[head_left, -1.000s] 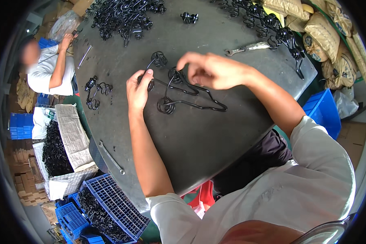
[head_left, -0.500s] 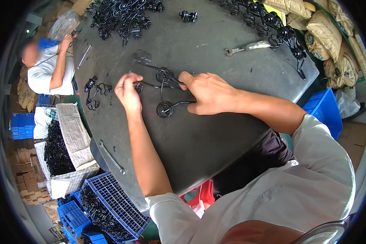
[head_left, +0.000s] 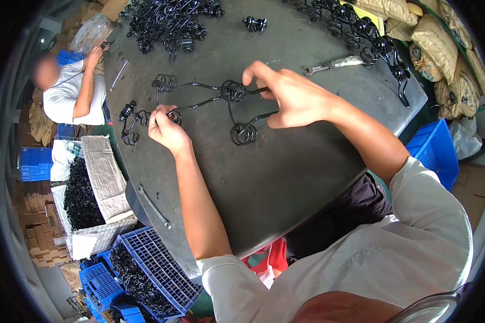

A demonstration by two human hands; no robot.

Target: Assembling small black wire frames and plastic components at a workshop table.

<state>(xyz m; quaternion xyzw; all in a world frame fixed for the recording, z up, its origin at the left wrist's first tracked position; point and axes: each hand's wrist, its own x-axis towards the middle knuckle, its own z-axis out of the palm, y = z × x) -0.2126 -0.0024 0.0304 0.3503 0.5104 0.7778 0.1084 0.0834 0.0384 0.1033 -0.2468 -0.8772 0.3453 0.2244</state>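
Note:
Two black double-coil wire springs lie end to end above the grey table. My left hand [head_left: 170,130] pinches the left spring [head_left: 194,84] near its lower coil, with its upper coil sticking out past the fingers. My right hand [head_left: 304,99] is curled around the two wire ends of the right spring [head_left: 243,133], its index finger bent above them. Between the hands, the left spring's legs meet the right spring's upper coil; whether they are hooked there I cannot tell. The fingertips of my right hand partly hide the wire ends.
Black springs are heaped [head_left: 164,24] at the far side, beside a small black part [head_left: 255,23]. More springs form a row [head_left: 355,32] at far right, near a wrapped wrench [head_left: 334,65]. Another spring [head_left: 130,123] and a wrench [head_left: 154,207] lie left. A co-worker [head_left: 73,97] sits left.
The left spring has swung into clear view, its far coil no longer blurred. My right hand has moved up and slightly right with the right spring, and its index finger has lifted.

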